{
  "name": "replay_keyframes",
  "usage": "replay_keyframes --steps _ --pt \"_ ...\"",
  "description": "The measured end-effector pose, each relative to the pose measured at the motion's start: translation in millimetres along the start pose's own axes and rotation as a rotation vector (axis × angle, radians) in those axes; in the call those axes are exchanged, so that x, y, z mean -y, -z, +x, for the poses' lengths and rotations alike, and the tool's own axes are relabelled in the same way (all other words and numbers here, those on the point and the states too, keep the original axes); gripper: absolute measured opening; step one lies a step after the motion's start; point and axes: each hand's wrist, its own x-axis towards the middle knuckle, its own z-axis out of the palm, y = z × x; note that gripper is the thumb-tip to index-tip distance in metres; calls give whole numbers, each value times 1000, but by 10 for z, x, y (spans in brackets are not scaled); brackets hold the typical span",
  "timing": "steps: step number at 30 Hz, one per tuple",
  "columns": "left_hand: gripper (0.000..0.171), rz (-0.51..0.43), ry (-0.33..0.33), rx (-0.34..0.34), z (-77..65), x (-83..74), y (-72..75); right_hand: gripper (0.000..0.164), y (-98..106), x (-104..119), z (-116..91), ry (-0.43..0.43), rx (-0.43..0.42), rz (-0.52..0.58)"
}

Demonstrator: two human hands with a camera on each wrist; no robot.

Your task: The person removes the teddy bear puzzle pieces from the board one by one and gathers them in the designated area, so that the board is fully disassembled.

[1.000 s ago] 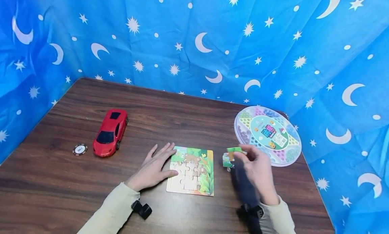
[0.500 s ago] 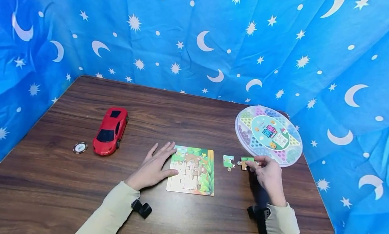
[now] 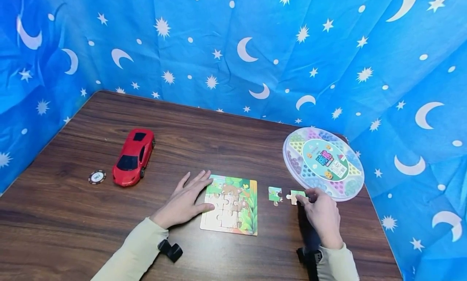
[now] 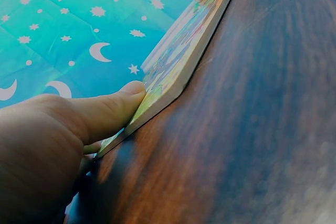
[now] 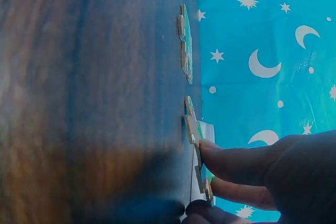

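Observation:
A jigsaw puzzle (image 3: 230, 206) with a bear picture lies in its square frame at the middle of the table. My left hand (image 3: 185, 202) rests along its left side, fingers spread, thumb (image 4: 123, 100) on the near part of its face. To the right, my right hand (image 3: 322, 212) pinches a green and brown puzzle piece (image 3: 294, 196) by its right end, low at the tabletop. In the right wrist view this piece (image 5: 193, 124) is seen edge-on beneath the thumb. Another loose puzzle piece (image 3: 275, 195) lies between it and the framed puzzle.
A round Chinese checkers set (image 3: 297, 167) in a clear case lies just behind my right hand. Over on the left are a red toy car (image 3: 133, 157) and a poker chip (image 3: 97, 176). A blue star-and-moon cloth (image 3: 219, 50) walls the table's back and sides.
My right hand has moved right and slightly down with its puzzle piece, bringing it off the other loose piece to the tabletop beside it. The left hand stays on the puzzle.

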Motion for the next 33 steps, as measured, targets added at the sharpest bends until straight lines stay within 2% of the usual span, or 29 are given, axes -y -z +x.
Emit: replay_keyframes --steps 20,33 --pt "78 -4 1 6 2 -11 6 27 3 77 1 48 -30 -137" --pt "78 -2 0 0 -1 0 -3 22 24 112 1 69 -31 -170"
